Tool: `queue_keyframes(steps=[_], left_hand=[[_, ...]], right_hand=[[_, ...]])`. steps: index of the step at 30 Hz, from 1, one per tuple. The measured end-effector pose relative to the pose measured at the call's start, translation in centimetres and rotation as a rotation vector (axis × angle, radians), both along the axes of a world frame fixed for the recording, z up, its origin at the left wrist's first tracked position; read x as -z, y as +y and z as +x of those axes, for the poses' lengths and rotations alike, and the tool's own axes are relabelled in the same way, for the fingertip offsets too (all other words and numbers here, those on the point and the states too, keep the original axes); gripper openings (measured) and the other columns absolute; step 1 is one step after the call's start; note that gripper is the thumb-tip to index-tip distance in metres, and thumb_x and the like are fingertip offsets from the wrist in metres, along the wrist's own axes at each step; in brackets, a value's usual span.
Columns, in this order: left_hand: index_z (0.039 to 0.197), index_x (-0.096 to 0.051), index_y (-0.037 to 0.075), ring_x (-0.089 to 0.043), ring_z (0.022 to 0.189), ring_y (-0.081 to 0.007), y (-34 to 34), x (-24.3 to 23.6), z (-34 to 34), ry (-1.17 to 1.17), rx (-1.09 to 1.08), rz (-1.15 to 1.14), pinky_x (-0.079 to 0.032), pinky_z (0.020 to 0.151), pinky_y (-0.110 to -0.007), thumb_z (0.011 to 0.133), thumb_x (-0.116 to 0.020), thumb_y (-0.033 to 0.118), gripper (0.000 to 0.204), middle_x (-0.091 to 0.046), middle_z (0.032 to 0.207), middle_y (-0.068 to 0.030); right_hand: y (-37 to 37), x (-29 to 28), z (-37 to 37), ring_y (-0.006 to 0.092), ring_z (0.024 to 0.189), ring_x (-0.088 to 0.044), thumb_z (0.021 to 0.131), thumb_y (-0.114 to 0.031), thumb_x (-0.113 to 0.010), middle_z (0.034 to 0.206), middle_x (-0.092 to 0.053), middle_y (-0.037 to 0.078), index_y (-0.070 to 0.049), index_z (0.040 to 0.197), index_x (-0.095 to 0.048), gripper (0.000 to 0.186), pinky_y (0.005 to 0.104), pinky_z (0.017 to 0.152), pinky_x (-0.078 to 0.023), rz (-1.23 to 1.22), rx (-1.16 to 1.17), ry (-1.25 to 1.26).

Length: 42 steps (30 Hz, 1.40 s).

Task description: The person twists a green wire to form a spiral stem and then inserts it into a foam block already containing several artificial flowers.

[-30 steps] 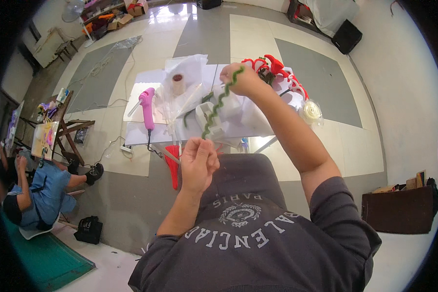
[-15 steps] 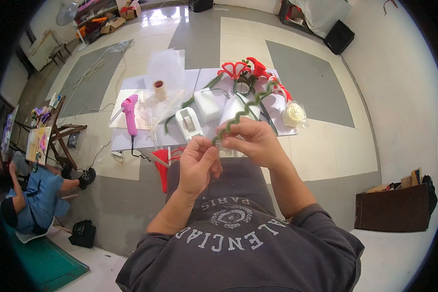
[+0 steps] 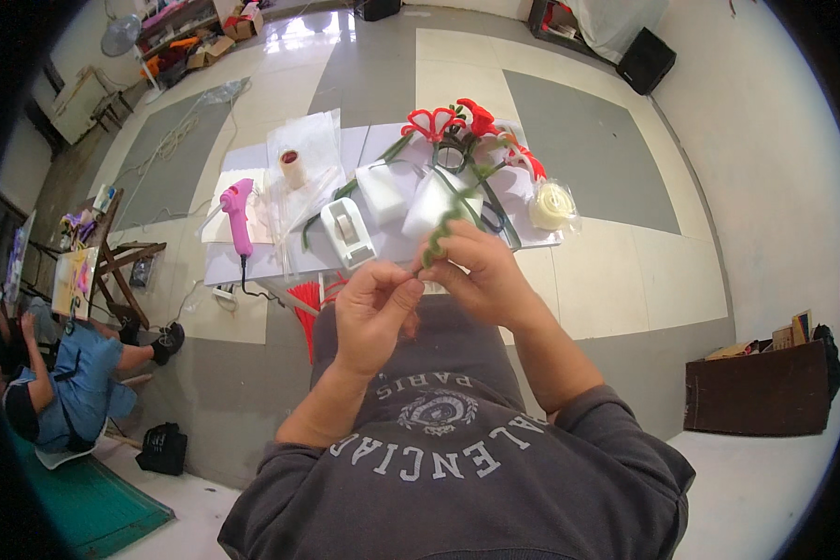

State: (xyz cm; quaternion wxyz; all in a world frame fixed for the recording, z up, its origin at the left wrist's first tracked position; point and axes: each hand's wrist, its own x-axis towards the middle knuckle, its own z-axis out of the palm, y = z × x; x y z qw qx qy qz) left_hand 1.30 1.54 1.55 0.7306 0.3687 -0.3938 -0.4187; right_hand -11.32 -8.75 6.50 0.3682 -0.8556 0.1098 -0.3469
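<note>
A wavy green pipe cleaner (image 3: 435, 241) is pinched between the fingertips of both my hands, in front of the table's near edge. My left hand (image 3: 371, 313) is closed near its lower end, where the fingers hide the tip. Closed around it just above is my right hand (image 3: 483, 275). The upper part of the stem rises toward the red flowers and is smeared by motion. Beyond my hands lie a white tape dispenser (image 3: 349, 233) and white foam blocks (image 3: 381, 189). Red-and-white pipe-cleaner flowers (image 3: 431, 124) with green stems stand at the table's back.
On the table (image 3: 224, 266) a pink glue gun (image 3: 239, 219) lies left, beside a tape roll (image 3: 292, 168). A wrapped cream roll (image 3: 552, 205) sits at the right edge. Red pipe cleaners (image 3: 305, 329) hang below the near edge. Another person (image 3: 79, 369) sits far left.
The green pipe cleaner swings slightly in my right hand, its upper end now blurred. Both hands stay together at its lower end. The whole view has shifted a little.
</note>
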Motion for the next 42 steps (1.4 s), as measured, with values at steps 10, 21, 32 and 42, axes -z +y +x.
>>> queue_keyframes(steps=[10,21,32,42], left_hand=[[0.085,-0.058,0.001,-0.051,0.066,-0.0023,0.0,-0.6,0.4,-0.259,-0.073,0.069,-0.04,0.057,-0.016,0.083,-0.061,0.001,0.004,-0.055,0.075,0.0027],[0.088,-0.057,0.001,-0.046,0.055,-0.0026,-1.0,0.7,-0.6,-0.165,-0.211,-0.055,-0.036,0.048,-0.016,0.085,-0.06,0.003,0.004,-0.052,0.072,0.002],[0.089,-0.056,0.001,-0.049,0.066,-0.0053,-1.5,1.2,-1.1,-0.157,-0.252,-0.098,-0.039,0.057,-0.018,0.084,-0.061,0.004,0.007,-0.053,0.079,-0.0001],[0.092,-0.055,0.005,-0.045,0.094,-0.0114,-2.2,1.5,-1.8,0.118,-0.211,-0.098,-0.037,0.081,-0.023,0.083,-0.06,0.0,0.012,-0.046,0.107,-0.0043]], right_hand=[[-0.4,-0.5,-0.4,0.0287,0.076,-0.053,0.071,-0.001,-0.065,0.079,-0.055,0.011,0.001,0.081,-0.057,0.013,0.0348,0.064,-0.045,-0.138,-0.008,0.042],[0.3,2.0,0.1,0.0174,0.071,-0.057,0.077,-0.005,-0.067,0.08,-0.06,0.009,0.002,0.086,-0.061,0.013,0.0271,0.063,-0.044,0.257,0.053,-0.122],[0.7,2.6,0.0,0.0102,0.078,-0.055,0.081,-0.004,-0.062,0.089,-0.06,0.006,0.002,0.095,-0.062,0.015,0.0226,0.065,-0.045,0.428,0.02,-0.181],[1.4,4.5,-1.2,0.008,0.084,-0.055,0.082,-0.007,-0.062,0.092,-0.062,0.004,-0.002,0.112,-0.058,0.031,0.0227,0.071,-0.046,0.57,-0.059,-0.018]])
